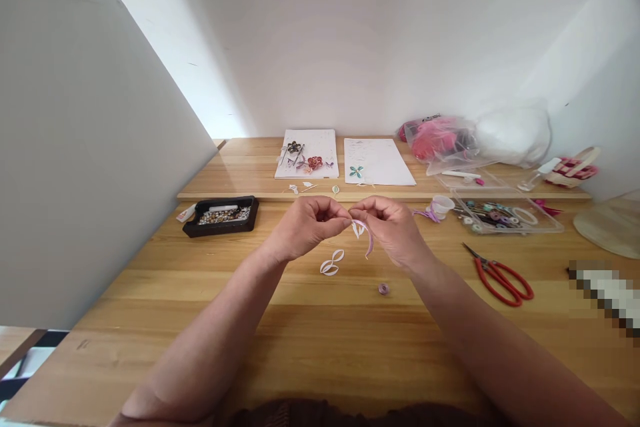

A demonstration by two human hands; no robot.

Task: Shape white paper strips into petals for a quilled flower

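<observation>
My left hand (pixel 317 221) and my right hand (pixel 387 223) meet fingertip to fingertip above the table, both pinching. At their fingertips is the upper end of a thin lavender strip (pixel 370 240), which curves down below my right hand to a pale, narrow tip. White leaf-shaped pieces (pixel 358 230) show just under the fingertips; whether they touch the strip I cannot tell. On the wood below lie several white leaf-shaped loops (pixel 332 263). A small mauve spool (pixel 383 289) sits nearer to me, below my right hand.
Red-handled scissors (pixel 504 280) lie at right. Behind them stands a clear tray (pixel 543 223) of spools, beside a small plastic cup (pixel 441 207). A black bead tray (pixel 220 230) is at left. Paper sheets (pixel 383 153) and plastic bags (pixel 440 140) occupy the raised back ledge.
</observation>
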